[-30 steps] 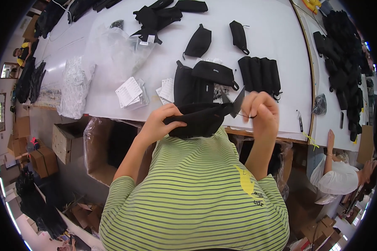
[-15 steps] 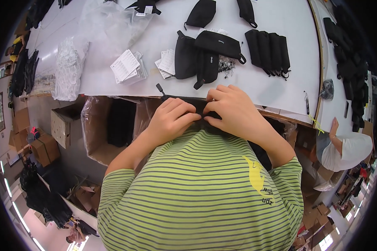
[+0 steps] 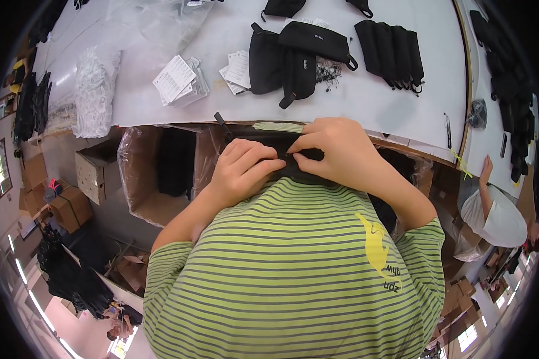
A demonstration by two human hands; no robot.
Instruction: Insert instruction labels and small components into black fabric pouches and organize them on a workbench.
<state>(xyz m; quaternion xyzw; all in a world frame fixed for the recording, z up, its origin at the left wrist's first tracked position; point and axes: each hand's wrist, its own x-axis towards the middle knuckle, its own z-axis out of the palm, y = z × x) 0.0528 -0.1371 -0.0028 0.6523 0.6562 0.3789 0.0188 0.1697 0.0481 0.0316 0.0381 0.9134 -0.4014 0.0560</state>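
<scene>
A black fabric pouch [image 3: 272, 137] lies in front of my body at the table's near edge, its dark strap or zip pull [image 3: 220, 121] sticking out at the left. With curled fingers my left hand [image 3: 244, 169] holds its left part, thumb and index pressed together. Pinching the cloth beside it, my right hand [image 3: 341, 151] has its fingertips close to those of the left. What lies between the fingertips is too small to make out. Beyond the hands, several finished black pouches [image 3: 314, 40] overlap on the white table [image 3: 221, 107], beside a tangle of thin black cords [image 3: 330, 73].
More black pouches [image 3: 390, 57] stand in a row at right. Printed white cards [image 3: 176, 81] and a white bundle [image 3: 96, 90] lie at left, below a clear plastic bag [image 3: 153, 27]. Under the table edge stands a lined carton [image 3: 147, 200]. Another person [image 3: 497, 212] is at far right.
The view has shifted, so the table items sit higher in the picture. My right fingers have drawn into a tighter pinch, and more of the black pouch shows between my hands.
</scene>
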